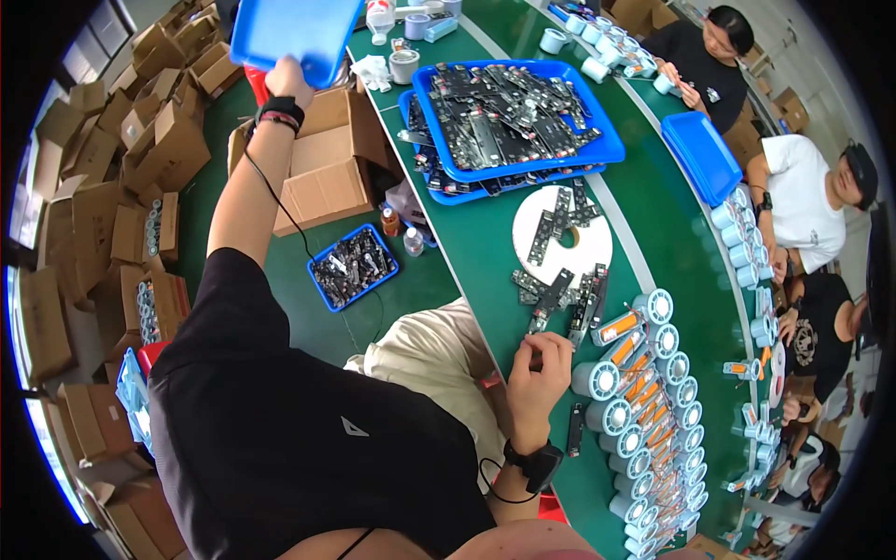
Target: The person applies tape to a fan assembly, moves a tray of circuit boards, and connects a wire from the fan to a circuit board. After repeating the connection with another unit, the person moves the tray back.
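Observation:
My left hand (291,82), arm stretched out to the far left, grips the edge of a blue plastic tray (297,35) held up beside the table. My right hand (541,369) is over the table's near edge with its fingers curled together; a dark spot shows between them, too small to make out. Just beyond its fingertips lie several black circuit boards (553,297), some overlapping a white round disc (593,245). To its right stand rows of light-blue cylindrical housings (597,380) with white fan-like ends, orange-wrapped cells (618,327) and thin wires. One dark board (575,429) lies nearer me.
Stacked blue trays (611,149) heaped with circuit boards stand farther up the green table (485,247). On the floor are an open cardboard box (322,187), another tray of boards (355,268) and bottles (413,241). Cartons (168,145) fill the left. Several co-workers (807,205) sit across.

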